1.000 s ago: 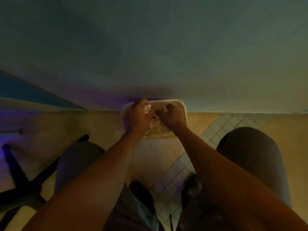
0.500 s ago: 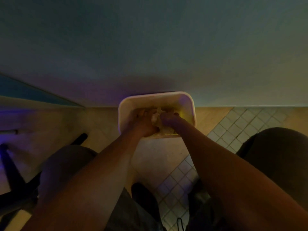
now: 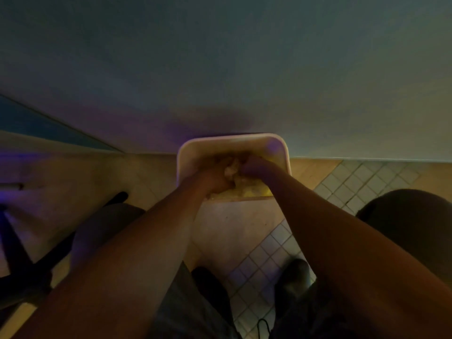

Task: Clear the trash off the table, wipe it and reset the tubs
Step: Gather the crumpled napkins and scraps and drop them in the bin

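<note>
A white rectangular trash bin (image 3: 181, 158) stands on the floor against the wall, straight below me. Both my hands are down inside it. My left hand (image 3: 215, 178) and my right hand (image 3: 254, 166) are curled and meet around a pale wad of crumpled paper (image 3: 231, 169). More yellowish trash (image 3: 247, 191) lies in the bin under my wrists. The dim light blurs my fingers, and the bin's floor is hidden.
A grey-green wall (image 3: 220, 69) fills the upper half. Below it are wooden boards and a patch of white floor tiles (image 3: 347, 184). A dark round seat (image 3: 411, 221) is at right, a chair with a black star base (image 3: 17, 253) at left. My shoes (image 3: 293, 275) show below.
My hands, each holding a small crumpled scrap above the bin's rim, have dropped inside the bin and closed together on the paper. The view has moved closer to the bin.
</note>
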The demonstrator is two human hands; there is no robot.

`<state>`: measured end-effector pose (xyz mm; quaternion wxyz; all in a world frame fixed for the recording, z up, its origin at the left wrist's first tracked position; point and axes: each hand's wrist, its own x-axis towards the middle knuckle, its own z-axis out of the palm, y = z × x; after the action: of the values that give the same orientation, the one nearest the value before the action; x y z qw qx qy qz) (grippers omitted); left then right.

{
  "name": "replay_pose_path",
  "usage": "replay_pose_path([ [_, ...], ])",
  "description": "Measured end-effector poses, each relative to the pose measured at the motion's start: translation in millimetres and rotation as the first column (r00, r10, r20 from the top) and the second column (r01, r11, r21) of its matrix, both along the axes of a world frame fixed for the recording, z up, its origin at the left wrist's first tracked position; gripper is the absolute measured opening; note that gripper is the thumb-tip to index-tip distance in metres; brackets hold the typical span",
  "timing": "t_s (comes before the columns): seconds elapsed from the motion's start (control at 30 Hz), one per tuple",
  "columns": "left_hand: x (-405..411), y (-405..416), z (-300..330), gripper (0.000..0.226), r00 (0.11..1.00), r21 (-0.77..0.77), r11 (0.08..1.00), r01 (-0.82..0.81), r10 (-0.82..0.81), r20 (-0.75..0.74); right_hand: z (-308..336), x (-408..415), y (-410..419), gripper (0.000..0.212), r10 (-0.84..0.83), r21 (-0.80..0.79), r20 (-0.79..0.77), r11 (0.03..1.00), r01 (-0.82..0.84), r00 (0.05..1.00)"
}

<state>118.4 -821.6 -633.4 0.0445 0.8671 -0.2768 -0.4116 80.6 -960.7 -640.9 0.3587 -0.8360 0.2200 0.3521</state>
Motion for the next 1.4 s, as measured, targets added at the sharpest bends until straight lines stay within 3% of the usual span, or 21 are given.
replay_pose_path([
  [0.17, 0.1, 6.9, 28.3, 0.061, 0.992, -0.041, 0.993, -0.108, 0.105, -0.072, 33.2, -5.0, -6.2, 0.041, 0.056, -0.151, 0.108, 0.988, -0.04, 0.993],
  [0.27, -3.8, 14.0, 54.0, 0.079, 0.992, -0.042, 0.992, -0.119, 0.117, -0.045, 63.0, -6.9, -13.0, 0.041, 0.033, -0.188, 0.152, 0.982, -0.003, 0.988],
  [0.47, -25.4, 34.0, 112.8, 0.082, 0.981, -0.025, 0.981, -0.19, 0.191, 0.034, 129.2, -23.5, -9.0, 0.042, -0.093, -0.056, 0.087, 0.994, 0.098, 0.992],
  [0.67, -49.3, 40.3, 211.9, 0.075, 0.979, 0.024, 0.979, -0.202, 0.202, 0.012, 226.1, -57.9, 5.0, 0.056, -0.088, -0.039, 0.048, 0.995, 0.09, 0.995],
  [0.9, -73.0, 55.3, 343.6, 0.068, 0.959, -0.001, 0.959, -0.283, 0.283, -0.017, 353.4, -86.6, 25.8, 0.054, -0.118, -0.038, -0.023, 0.992, 0.117, 0.993],
  [1.17, -91.8, 91.0, 490.9, 0.066, 0.939, -0.119, 0.932, -0.343, 0.345, 0.002, 506.6, -95.3, 57.3, 0.051, -0.083, -0.025, 0.081, 0.996, 0.085, 0.993],
  [1.4, -108.5, 126.3, 577.3, 0.068, 0.907, -0.268, 0.877, -0.398, 0.42, 0.029, 593.6, -85.6, 86.6, 0.044, -0.018, -0.017, 0.229, 1.0, 0.023, 0.973],
])
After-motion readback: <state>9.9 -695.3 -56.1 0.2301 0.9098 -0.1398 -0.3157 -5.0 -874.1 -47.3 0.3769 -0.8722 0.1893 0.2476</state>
